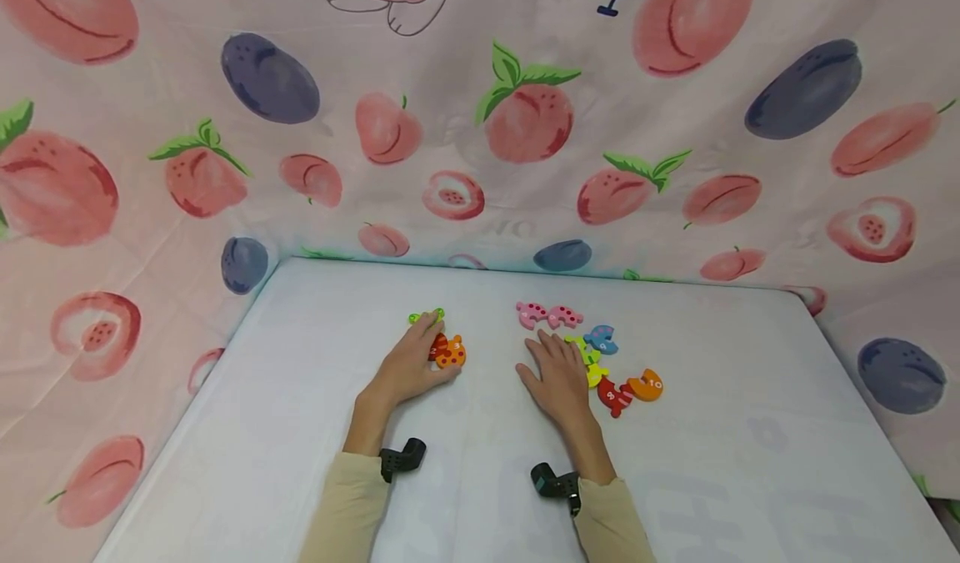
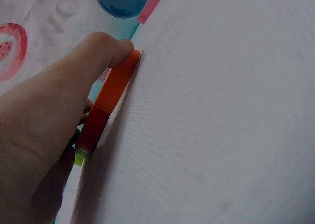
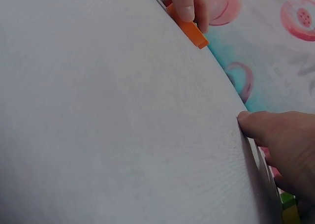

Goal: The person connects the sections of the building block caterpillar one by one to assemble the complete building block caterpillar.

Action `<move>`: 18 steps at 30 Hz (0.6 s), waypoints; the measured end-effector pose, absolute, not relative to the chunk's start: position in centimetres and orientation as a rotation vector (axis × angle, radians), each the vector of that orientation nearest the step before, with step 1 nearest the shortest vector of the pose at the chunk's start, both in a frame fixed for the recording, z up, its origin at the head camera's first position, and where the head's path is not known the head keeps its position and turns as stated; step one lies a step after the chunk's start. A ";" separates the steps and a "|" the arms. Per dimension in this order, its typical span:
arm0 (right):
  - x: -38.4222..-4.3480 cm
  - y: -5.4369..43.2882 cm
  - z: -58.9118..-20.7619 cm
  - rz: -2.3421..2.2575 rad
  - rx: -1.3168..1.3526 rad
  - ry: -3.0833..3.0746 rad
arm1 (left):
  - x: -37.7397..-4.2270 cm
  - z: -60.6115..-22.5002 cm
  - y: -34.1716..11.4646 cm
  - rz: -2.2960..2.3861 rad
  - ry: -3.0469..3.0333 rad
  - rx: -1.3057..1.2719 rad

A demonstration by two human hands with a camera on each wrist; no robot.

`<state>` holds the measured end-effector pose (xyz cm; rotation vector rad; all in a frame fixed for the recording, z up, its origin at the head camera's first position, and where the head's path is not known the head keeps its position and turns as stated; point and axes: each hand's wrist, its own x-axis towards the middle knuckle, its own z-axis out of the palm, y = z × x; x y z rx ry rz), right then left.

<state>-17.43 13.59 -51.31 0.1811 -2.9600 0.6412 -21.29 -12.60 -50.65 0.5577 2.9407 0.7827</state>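
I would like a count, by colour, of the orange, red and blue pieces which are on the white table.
Orange: 2, the spotted piece and the piece marked 10
Red: 2, the half-covered piece and the uncovered piece
Blue: 1, the notched piece
Total: 5

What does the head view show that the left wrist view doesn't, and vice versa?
Only head: the blue piece, the orange piece marked 10 and both beige sleeves.
Only left wrist: a close, edge-on look at the plain sides of the dotted orange piece and adjoining red piece.
Both: the left hand, those two adjoining pieces and a pink piece.
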 end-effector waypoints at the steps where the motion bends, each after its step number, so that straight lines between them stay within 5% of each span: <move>1: -17.4 13.6 -51.3 0.644 0.178 -2.966 | -21.3 -50.8 -12.6 0.776 2.939 0.554; 18: -19.3 12.8 -49.9 0.855 0.013 -2.830 | -21.4 -51.6 -12.6 0.850 2.962 0.525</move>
